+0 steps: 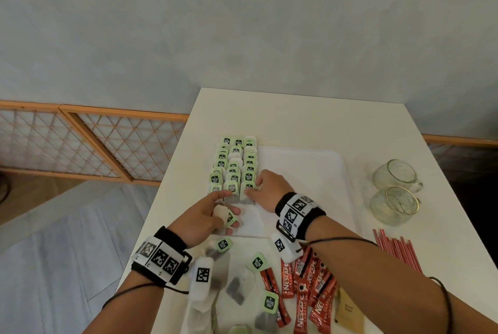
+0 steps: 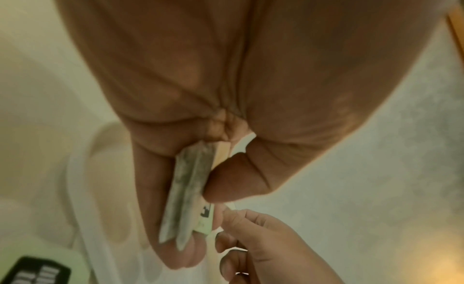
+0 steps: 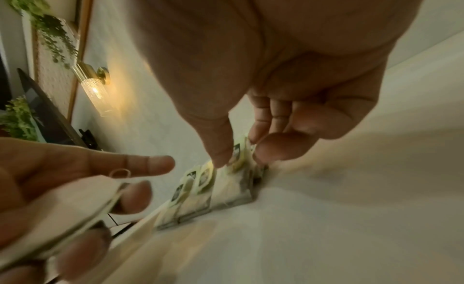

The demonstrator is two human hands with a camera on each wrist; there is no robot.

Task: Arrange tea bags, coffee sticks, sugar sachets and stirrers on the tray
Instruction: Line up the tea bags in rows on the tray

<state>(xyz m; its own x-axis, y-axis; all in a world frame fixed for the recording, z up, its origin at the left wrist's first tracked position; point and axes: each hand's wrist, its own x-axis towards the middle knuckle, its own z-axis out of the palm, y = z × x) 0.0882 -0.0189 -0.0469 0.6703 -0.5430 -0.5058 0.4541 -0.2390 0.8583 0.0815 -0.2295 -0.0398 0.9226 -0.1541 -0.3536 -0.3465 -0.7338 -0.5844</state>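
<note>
From the head view, a white tray (image 1: 318,161) lies on a white table (image 1: 296,115). Three columns of tea bags (image 1: 234,169) with green tags run along the tray's left side. The left hand (image 1: 207,219) holds a few spare tea bags (image 1: 225,216) between thumb and fingers, its forefinger stretched toward the near end of the rows. The right hand (image 1: 266,189) pinches the nearest tea bag in the right column. Nearer the person lie loose tea bags (image 1: 242,274), red coffee sticks (image 1: 307,282), a yellowish sachet (image 1: 347,309) and red stirrers (image 1: 398,250); two glass cups (image 1: 393,193) stand to the right of the tray.

The left wrist view shows the thumb pressing the held tea bags (image 2: 185,199) edge-on against the fingers, with the right hand's fingertips (image 2: 233,218) just beside them.

In the right wrist view, thumb and forefinger grip a tagged bag at the end of the rows (image 3: 220,181), which is blurred; the left hand (image 3: 75,181) sits near, clasping its bags.
</note>
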